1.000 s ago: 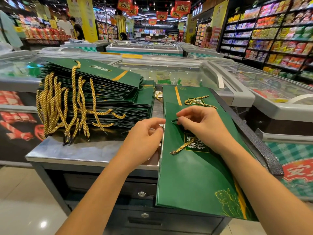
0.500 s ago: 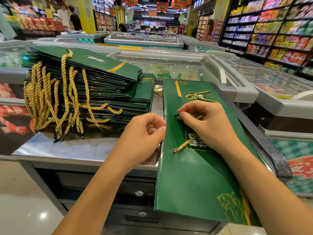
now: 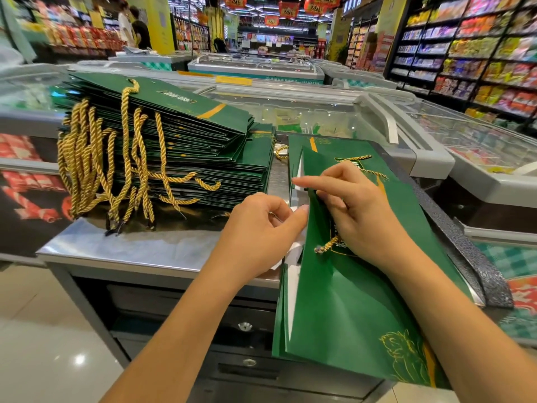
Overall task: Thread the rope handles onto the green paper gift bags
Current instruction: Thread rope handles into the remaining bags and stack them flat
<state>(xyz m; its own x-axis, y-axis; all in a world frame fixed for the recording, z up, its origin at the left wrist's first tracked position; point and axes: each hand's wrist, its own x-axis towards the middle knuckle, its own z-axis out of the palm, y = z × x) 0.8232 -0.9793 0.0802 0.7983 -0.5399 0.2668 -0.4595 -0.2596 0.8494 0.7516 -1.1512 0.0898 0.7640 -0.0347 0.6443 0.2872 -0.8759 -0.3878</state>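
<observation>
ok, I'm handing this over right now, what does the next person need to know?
Left hand: grips the opened top edge of the green bag lying flat on the steel counter.
Right hand: pinches the gold rope at that edge; its knotted end trails out under the palm.
Done: stack of bags on the left, rope handles hanging down its front.
Left: finish threading this rope; whether its tip is in a hole yet, I cannot tell. A second rope lies just beyond the right hand.

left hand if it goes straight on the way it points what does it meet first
The left hand probably meets the green gift bag at its lifted edge; the right hand lies beyond.
</observation>
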